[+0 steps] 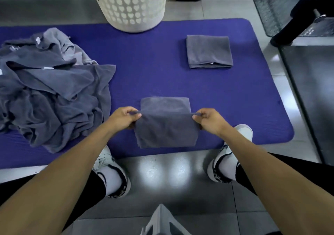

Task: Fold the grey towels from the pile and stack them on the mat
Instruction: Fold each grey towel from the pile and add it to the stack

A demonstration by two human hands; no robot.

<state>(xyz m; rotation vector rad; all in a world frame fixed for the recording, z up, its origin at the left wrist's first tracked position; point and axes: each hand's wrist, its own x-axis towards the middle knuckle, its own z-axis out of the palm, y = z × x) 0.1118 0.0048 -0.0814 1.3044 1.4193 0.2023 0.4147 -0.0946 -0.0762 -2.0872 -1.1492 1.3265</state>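
Grey towel mid-fold here, sitting at the near edge of the purple mat right between the person's shoes. Left hand pinches the fold line on one side, thumb and fingers curled tight on the cloth, and the right hand does the same on the other side. The front half hangs over toward the floor while the back half lies flat on the mat.

Stuff I'd worry about: if one pinch slips, the layers slide and the edges come out crooked. The hanging flap is also close to the mat's edge, so it could drag onto the tiles. And terry cloth is floppy, so any uneven pull probably leaves a wrinkle baked into the fold.

One folded towel already sits far right on the mat, well apart from this one. The unfolded pile at left still looks big, near the white laundry basket.
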